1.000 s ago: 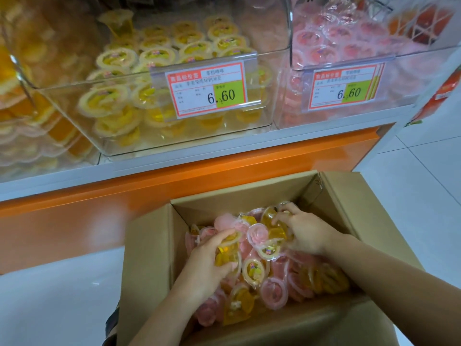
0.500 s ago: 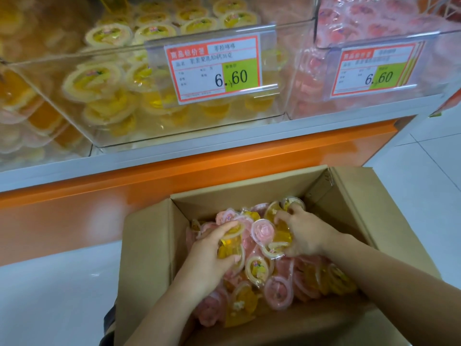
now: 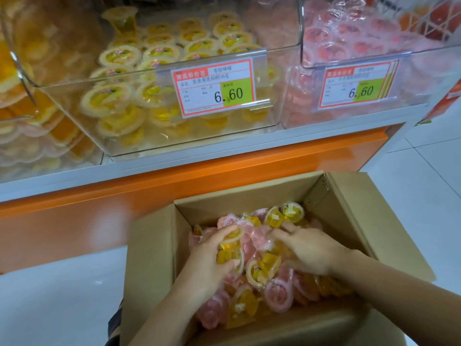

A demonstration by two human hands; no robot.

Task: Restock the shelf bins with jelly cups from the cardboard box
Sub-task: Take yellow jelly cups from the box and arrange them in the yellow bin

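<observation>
An open cardboard box (image 3: 149, 245) on the floor holds several mixed pink and yellow jelly cups (image 3: 277, 293). My left hand (image 3: 207, 265) is inside it, fingers and thumb curled round yellow jelly cups (image 3: 230, 253). My right hand (image 3: 309, 250) lies over the pile to the right, fingers spread and blurred; whether it grips a cup is unclear. Above, a clear bin of yellow jelly cups (image 3: 154, 78) and a clear bin of pink jelly cups (image 3: 349, 38) stand on the shelf.
Price tags (image 3: 214, 88) reading 6.60 hang on both bin fronts. An orange shelf base (image 3: 174, 178) runs between bins and box. A bin of orange cups (image 3: 15, 101) sits at far left. White floor tiles (image 3: 424, 186) surround the box.
My right hand has slid leftward across the pile toward the middle of the box. My left hand keeps its hold on the yellow cups. The camera tilted up slightly.
</observation>
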